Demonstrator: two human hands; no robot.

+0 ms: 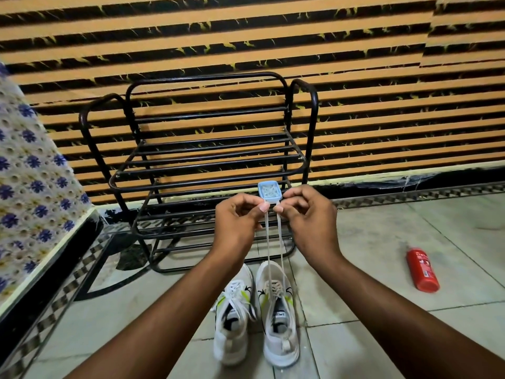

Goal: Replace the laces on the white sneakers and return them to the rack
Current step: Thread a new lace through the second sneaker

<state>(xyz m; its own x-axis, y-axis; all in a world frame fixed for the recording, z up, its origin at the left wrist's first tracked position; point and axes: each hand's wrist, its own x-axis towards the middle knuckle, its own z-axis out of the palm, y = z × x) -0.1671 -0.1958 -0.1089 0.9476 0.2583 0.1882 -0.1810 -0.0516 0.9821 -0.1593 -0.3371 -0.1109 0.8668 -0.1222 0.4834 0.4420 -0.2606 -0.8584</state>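
Hanging from both hands, two white lace strands (268, 242) run down to the sneaker on the right (281, 332), where they enter its upper eyelets. The left hand (237, 217) has its grip pinched on one strand between thumb and forefinger; the right hand (306, 212) has its grip pinched on the other. Both pinch just under a small pale-blue square holder (270, 190) with white material inside, held up between the fingertips.

A red can (422, 269) lies on its side on the tiled floor (382, 242), well apart to the right. Its white lettering begins "CIN"; the smaller print below cannot be read. Each sneaker's insole carries a dark label, too small to read.

The sneaker on the left (232, 337) stands just beside its pair, toes toward the black metal rack (213, 162), its laces loose across the tongue. Both shoes are white with green-yellow side marks. The rack stands against a striped orange-and-black wall. A blue-flowered cloth (32, 165) covers the bed at the left edge.
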